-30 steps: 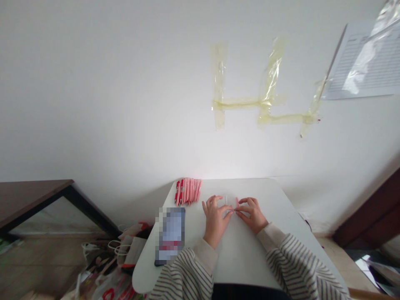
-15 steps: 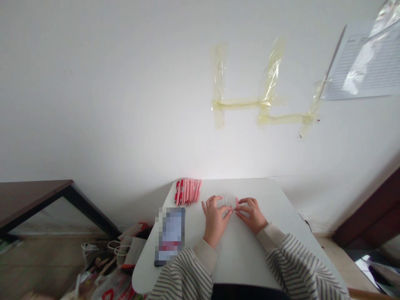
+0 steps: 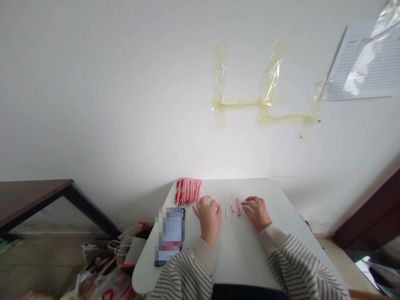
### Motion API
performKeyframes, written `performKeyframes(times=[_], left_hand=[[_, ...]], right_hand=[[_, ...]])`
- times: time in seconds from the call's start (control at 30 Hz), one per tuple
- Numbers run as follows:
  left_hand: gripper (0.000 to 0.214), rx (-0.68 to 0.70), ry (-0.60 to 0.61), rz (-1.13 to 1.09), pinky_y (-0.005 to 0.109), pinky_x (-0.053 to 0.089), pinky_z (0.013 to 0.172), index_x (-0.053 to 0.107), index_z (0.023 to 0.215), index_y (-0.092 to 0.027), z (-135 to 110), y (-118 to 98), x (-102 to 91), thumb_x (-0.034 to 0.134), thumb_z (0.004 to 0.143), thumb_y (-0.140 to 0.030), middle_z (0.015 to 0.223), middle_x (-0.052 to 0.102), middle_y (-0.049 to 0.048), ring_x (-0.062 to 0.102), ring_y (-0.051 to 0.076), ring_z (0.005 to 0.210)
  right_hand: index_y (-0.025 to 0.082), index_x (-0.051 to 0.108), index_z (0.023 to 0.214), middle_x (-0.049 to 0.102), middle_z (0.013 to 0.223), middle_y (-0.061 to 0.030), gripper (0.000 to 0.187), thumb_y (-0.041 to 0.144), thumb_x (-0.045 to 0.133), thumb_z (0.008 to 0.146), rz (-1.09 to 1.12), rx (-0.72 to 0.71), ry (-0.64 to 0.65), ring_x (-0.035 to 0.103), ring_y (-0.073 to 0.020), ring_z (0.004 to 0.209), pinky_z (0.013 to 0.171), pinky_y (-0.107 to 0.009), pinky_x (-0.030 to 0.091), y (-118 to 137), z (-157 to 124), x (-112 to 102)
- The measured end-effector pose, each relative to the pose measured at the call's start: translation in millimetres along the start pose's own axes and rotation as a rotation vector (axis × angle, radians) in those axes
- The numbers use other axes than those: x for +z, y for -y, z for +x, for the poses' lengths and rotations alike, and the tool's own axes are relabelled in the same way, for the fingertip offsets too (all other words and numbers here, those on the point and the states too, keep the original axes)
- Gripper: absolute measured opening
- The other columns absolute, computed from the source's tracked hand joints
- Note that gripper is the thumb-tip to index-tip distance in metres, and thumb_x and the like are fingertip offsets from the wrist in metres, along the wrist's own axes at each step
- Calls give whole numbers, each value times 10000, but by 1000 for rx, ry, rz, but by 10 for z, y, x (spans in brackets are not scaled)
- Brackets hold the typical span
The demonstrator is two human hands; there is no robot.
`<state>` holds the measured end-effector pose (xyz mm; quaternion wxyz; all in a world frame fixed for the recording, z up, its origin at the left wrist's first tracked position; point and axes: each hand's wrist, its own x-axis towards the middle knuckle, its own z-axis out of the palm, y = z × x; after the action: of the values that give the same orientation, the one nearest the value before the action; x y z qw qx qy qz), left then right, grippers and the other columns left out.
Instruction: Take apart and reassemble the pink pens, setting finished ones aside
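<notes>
Between my hands on the white table [image 3: 243, 250] lie three small parts: a thin white refill [image 3: 226, 208], a tiny pink piece [image 3: 231, 208] and a pink barrel piece [image 3: 238, 206]. My left hand [image 3: 208, 218] rests palm down to their left, fingers loosely curled and holding nothing. To their right, my right hand [image 3: 258, 212] lies on the table with its fingers stretched toward the pink barrel, empty. A row of pink and red pens [image 3: 187, 191] lies at the table's far left corner.
A phone [image 3: 170, 235] lies on the table's left side near my left sleeve. Bags and clutter [image 3: 109, 266] sit on the floor to the left, beside a dark wooden table [image 3: 34, 200]. The white wall with tape strips [image 3: 250, 102] stands right behind the table.
My hands were pinched together on a pen in the middle. Now they have moved apart, and the pen's parts lie separately on the table between them.
</notes>
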<state>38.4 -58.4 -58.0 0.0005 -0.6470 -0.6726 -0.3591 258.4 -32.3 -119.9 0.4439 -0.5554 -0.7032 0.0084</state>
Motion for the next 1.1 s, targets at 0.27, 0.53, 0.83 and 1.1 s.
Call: performKeyframes(times=[0.27, 0.53, 0.83, 1.1], left_hand=[[151, -25, 93, 55, 693, 230, 1152, 756, 837, -274, -26, 14, 48, 613, 883, -251, 1286, 608, 57, 448, 313, 1305], [136, -31, 130, 67, 718, 251, 1126, 760, 830, -268, -21, 8, 24, 631, 872, -260, 1278, 616, 68, 442, 326, 1311], [80, -18, 132, 64, 709, 225, 1125, 742, 821, -265, -23, 51, 60, 664, 840, -260, 1277, 605, 59, 435, 329, 1301], [78, -19, 127, 60, 720, 233, 1119, 752, 839, -269, -19, 59, 70, 675, 840, -255, 1277, 608, 65, 434, 328, 1301]], right_hand=[[280, 801, 942, 689, 1067, -102, 199, 333, 614, 895, -65, 45, 5, 549, -305, 1077, 935, -505, 484, -56, -16, 14], [287, 803, 976, 694, 1112, -93, 231, 329, 591, 897, -112, 106, 73, 541, -297, 1125, 951, -473, 472, -36, -13, 12], [295, 806, 979, 699, 1125, -93, 228, 325, 591, 909, -152, 107, 104, 542, -306, 1141, 961, -477, 469, -38, -8, 8], [298, 806, 980, 698, 1136, -91, 221, 318, 596, 911, -148, 114, 113, 537, -307, 1145, 963, -470, 464, -41, -11, 13]])
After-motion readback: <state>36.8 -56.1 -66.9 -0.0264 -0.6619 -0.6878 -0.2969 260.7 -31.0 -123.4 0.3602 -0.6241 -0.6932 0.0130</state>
